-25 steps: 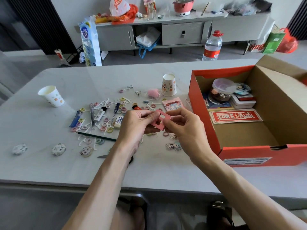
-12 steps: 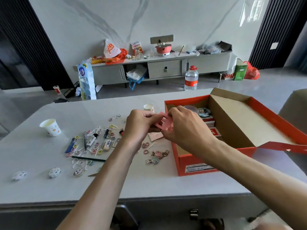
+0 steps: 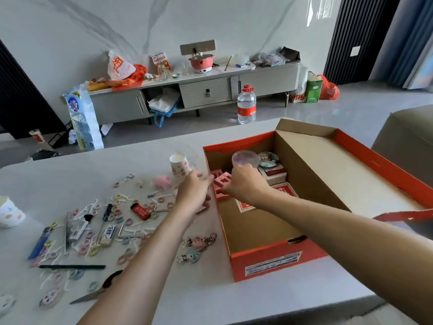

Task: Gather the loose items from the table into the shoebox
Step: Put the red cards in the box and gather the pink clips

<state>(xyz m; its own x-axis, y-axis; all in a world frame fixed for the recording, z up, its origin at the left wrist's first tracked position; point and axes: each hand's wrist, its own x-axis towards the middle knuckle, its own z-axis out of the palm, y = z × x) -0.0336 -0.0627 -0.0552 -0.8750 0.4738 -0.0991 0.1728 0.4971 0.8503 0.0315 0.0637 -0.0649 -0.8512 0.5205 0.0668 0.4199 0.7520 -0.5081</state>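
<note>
An orange shoebox [image 3: 276,256] stands open on the right of the white table [image 3: 210,299]. Above its left wall my right hand [image 3: 246,185] pinches a pink paper cutout [image 3: 221,184] by its right side. My left hand [image 3: 194,192] is at the cutout's left edge, with blurred fingertips that seem to hold it too. Inside the box lie a clear lidded tub [image 3: 243,158], a round badge [image 3: 268,159], small card boxes [image 3: 274,175] and a red card [image 3: 282,192]. Loose items cover the table to the left.
Among small rings and floss picks on the table lie a red lighter [image 3: 140,211], blue lighter [image 3: 39,245], screwdriver [image 3: 105,219], eraser [image 3: 109,234], black pen [image 3: 72,266], scissors [image 3: 93,294], keychains [image 3: 196,245] and pink pompom [image 3: 161,181]. A paper cup [image 3: 180,167] stands beside the box, another cup [image 3: 9,212] at far left.
Both hands have carried the pink cutout from above the table's middle to the right, over the shoebox's left wall. The head camera has tilted up.
</note>
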